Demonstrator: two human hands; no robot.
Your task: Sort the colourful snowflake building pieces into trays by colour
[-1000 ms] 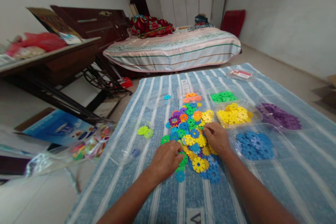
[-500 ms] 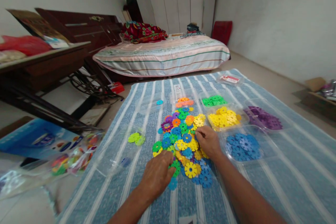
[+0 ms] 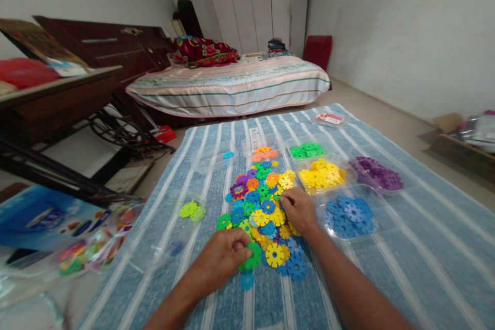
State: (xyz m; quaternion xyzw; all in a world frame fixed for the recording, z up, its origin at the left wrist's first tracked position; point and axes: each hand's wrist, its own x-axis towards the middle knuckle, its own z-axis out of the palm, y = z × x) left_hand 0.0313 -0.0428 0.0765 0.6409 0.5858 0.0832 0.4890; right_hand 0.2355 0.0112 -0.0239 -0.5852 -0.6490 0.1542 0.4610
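A loose pile of notched plastic discs (image 3: 268, 207) in several colours lies on the striped cloth in front of me. My left hand (image 3: 226, 255) is at the pile's near left side, thumb and fingers closed at the edge of a green disc (image 3: 253, 257). Over the right side of the pile, my right hand (image 3: 300, 210) is pinched, and a thin green edge of a disc (image 3: 277, 198) shows at its fingertips. A yellow disc (image 3: 275, 255) and blue discs (image 3: 296, 266) lie between and below the hands.
Clear tubs hold yellow (image 3: 323, 174), blue (image 3: 350, 216), purple (image 3: 377, 172), green (image 3: 308, 150) and orange discs (image 3: 265, 153). Light green discs (image 3: 192, 210) sit in a clear tub at left. A lid with a red-and-white label (image 3: 329, 118) lies at the far edge. A bed (image 3: 232, 87) stands beyond.
My left hand has drawn back slightly, uncovering more of the green disc at its fingertips. My right hand has shifted slightly left over the pile; a green edge now shows there. The view has turned slightly right.
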